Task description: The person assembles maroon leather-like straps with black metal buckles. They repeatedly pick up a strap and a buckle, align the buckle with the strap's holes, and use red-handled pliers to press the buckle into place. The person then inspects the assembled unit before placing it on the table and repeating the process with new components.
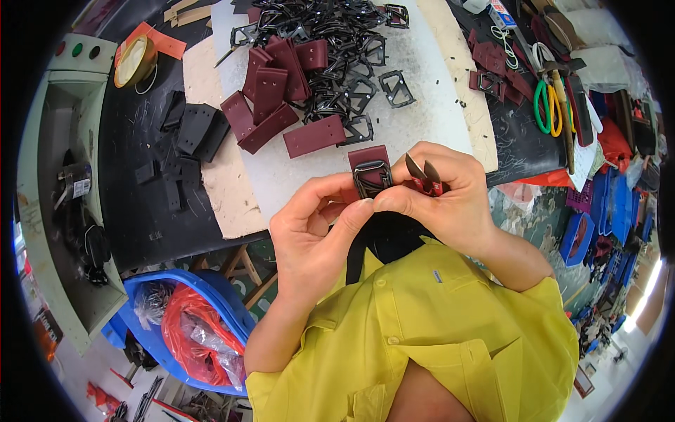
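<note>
My left hand (313,228) and my right hand (443,197) meet over the near edge of the bench. Between their fingertips they hold a dark red leather strap piece (368,156) with a black metal buckle (372,178) fitted on it. My right hand also grips small red-handled snips (425,176), blades pointing up and away from me. Beyond them, a heap of black buckles (330,35) and several dark red strap pieces (271,95) lie on the white work board (422,119).
Black leather pieces (193,130) lie left on the dark bench. A tape roll (133,62) sits far left. Green-handled scissors (547,105) and other tools lie right. A blue bin (179,330) with a red bag stands below the bench. Blue crates (608,207) stand at the right.
</note>
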Demonstrator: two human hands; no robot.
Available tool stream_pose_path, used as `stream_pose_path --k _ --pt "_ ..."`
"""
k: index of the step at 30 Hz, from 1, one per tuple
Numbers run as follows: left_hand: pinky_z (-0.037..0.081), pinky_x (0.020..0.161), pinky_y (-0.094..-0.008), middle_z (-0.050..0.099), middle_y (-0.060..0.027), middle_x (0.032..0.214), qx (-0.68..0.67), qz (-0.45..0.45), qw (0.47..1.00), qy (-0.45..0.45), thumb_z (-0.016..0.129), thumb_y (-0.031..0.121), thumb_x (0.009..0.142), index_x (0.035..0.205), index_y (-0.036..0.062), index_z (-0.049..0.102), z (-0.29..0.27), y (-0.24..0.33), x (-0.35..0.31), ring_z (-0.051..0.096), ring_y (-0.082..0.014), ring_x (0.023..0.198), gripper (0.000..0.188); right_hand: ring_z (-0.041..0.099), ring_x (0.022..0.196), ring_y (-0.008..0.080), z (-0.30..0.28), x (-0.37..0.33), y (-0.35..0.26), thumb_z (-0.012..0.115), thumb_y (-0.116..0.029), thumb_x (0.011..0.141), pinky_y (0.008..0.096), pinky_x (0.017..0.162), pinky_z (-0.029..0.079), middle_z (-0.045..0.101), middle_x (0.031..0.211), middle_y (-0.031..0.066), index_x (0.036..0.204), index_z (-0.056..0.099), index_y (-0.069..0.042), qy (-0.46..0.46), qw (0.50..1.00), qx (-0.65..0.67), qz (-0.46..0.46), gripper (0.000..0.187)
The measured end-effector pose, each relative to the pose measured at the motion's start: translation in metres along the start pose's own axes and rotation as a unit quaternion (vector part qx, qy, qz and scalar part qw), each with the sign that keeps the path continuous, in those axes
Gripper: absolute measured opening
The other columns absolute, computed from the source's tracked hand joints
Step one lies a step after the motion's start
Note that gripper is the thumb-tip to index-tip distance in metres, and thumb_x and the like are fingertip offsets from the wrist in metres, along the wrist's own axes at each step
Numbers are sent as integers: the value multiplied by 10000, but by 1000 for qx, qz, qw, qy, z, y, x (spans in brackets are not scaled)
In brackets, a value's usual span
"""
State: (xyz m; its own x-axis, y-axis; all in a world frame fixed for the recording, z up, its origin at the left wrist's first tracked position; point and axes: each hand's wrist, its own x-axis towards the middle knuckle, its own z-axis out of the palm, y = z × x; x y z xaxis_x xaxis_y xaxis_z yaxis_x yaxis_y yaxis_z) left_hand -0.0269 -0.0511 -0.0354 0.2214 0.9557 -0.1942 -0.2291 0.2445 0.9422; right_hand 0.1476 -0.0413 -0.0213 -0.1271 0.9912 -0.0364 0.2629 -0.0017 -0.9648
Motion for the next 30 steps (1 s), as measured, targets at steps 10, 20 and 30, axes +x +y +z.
stream_pose_path --k 10,20,30 --pt "457 767 -225 542 -45 911 -28 -60 998 -8 607 -10 830 994 -57 507 7 5 -4 531 -90 829 197 356 589 17 1 -3 -1 693 -225 810 205 488 308 414 599 -71 725 538 -44 -51 981 119 146 253" --pt "476 745 -240 593 -65 915 -62 -38 997 29 583 -6 845 1007 -51 534 4 6 -4 556 -100 833 175 435 508 32 -5 2 1 657 -204 829 210 420 308 545 658 7 824 623 -24 -96 954 237 158 182" --pt "569 660 -321 649 -187 901 -54 -173 983 29 542 4 836 1041 -91 583 -17 10 -3 667 -254 737 229 477 531 85 -8 1 10 706 -112 748 190 435 359 595 807 51 948 655 -20 -4 936 -205 -286 226"
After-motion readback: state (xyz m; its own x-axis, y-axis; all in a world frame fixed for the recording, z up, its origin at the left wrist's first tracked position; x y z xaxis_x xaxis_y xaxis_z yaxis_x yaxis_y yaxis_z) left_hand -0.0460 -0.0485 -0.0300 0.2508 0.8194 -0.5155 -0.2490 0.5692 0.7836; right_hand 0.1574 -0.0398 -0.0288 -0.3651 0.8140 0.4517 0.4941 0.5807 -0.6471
